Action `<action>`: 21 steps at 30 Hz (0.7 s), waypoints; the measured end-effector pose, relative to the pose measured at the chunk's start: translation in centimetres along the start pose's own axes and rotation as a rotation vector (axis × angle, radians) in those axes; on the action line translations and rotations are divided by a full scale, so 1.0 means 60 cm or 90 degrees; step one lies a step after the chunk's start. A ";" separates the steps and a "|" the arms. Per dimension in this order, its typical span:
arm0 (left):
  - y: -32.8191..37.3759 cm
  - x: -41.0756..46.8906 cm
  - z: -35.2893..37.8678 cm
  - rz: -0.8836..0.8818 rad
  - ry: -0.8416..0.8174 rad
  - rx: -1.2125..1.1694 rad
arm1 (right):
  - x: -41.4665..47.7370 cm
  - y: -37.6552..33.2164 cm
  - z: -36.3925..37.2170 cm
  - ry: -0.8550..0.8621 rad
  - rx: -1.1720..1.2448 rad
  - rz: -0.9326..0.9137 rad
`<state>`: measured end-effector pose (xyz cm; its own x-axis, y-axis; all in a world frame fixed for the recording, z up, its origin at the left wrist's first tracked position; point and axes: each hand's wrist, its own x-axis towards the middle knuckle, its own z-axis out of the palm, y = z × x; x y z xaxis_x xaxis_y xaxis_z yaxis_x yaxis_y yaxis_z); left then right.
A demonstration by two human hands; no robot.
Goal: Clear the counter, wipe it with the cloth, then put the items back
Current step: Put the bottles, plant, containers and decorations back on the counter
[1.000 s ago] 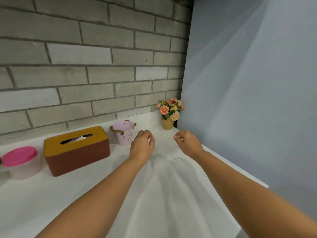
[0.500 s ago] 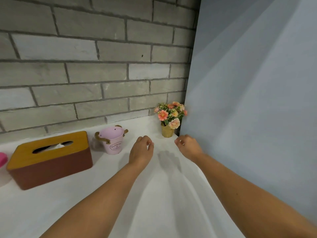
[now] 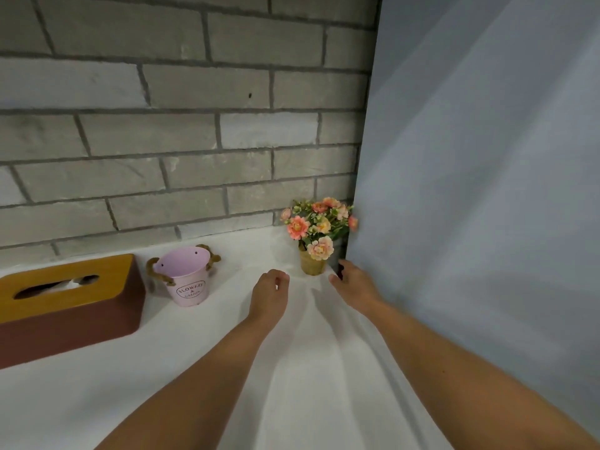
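Note:
A small gold pot of pink and orange flowers (image 3: 313, 263) stands in the back right corner of the white counter (image 3: 201, 349). My left hand (image 3: 269, 295) hovers just left of the pot, fingers loosely curled, holding nothing. My right hand (image 3: 352, 285) is just right of the pot, fingers relaxed, not touching it. A pink metal bucket (image 3: 186, 279) with rope handles stands further left. A tissue box (image 3: 65, 303) with a wooden lid lies at the left edge. No cloth is in view.
A grey brick wall (image 3: 181, 141) runs behind the counter. A pale blue-grey panel (image 3: 480, 190) closes off the right side, right beside the flower pot.
Both hands have reached forward towards the flower pot and now flank it. The view has shifted right, so the pink-lidded container has left the frame.

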<state>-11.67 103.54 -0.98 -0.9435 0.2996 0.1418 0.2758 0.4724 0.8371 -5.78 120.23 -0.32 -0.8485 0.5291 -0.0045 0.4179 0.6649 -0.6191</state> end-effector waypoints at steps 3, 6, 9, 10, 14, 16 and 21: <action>-0.001 0.020 0.016 -0.021 0.008 -0.037 | 0.026 0.002 0.007 0.015 0.067 -0.052; -0.004 0.041 0.032 -0.032 -0.002 -0.075 | 0.056 0.003 0.018 0.027 0.134 -0.067; -0.011 0.071 0.053 -0.049 -0.021 -0.105 | 0.080 0.002 0.028 0.029 0.184 -0.087; -0.015 0.082 0.061 -0.058 -0.024 -0.122 | 0.088 0.003 0.032 0.027 0.221 -0.099; -0.023 0.114 0.089 -0.094 -0.022 -0.200 | 0.114 0.003 0.044 0.027 0.272 -0.084; -0.024 0.128 0.097 -0.108 -0.025 -0.226 | 0.125 0.006 0.051 0.024 0.295 -0.073; -0.015 0.154 0.109 -0.135 -0.042 -0.270 | 0.129 0.007 0.058 0.026 0.326 -0.086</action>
<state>-19.41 111.29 -3.89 -0.9534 0.2917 -0.0774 -0.0334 0.1530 0.9877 -13.32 122.78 -3.38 -0.8662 0.4834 0.1264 0.0849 0.3916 -0.9162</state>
